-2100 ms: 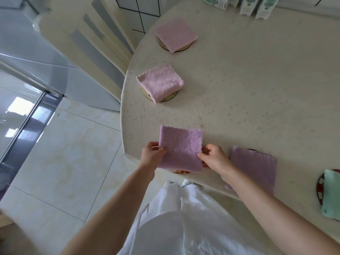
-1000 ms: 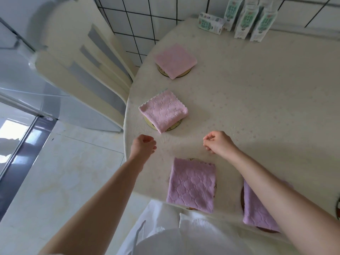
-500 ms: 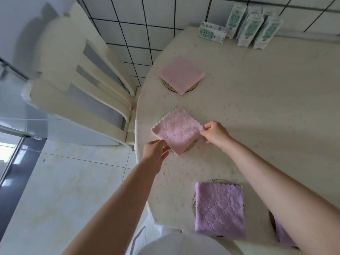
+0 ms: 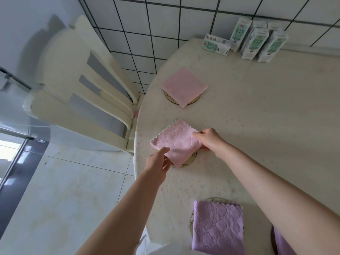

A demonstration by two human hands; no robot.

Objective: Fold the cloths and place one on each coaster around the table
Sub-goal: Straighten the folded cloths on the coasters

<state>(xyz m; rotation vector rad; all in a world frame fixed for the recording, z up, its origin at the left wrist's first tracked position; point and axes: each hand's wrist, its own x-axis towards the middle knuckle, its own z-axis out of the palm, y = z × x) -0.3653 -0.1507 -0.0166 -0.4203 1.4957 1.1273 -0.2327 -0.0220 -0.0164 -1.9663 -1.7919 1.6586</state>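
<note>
Right hand [image 4: 209, 140] pinches pink cloth [image 4: 176, 140] at 3 o'clock; left hand [image 4: 158, 162] pinches 7 o'clock edge. Tug unevenly and you splay folds, or drag it off coaster [image 4: 191, 159].

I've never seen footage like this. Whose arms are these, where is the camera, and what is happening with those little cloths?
There is no machine here. These are a person's two bare arms, filmed by a wide-angle camera worn on their head and looking down. The table carries folded cloths on coasters. The left hand and right hand hold the middle pink cloth by opposite sides over its coaster. Beyond it lies the far pink cloth. Nearer is a purple cloth, and a second purple cloth is partly hidden by the right arm. Cartons stand by the tiled wall, and a chair is on the left.
</note>
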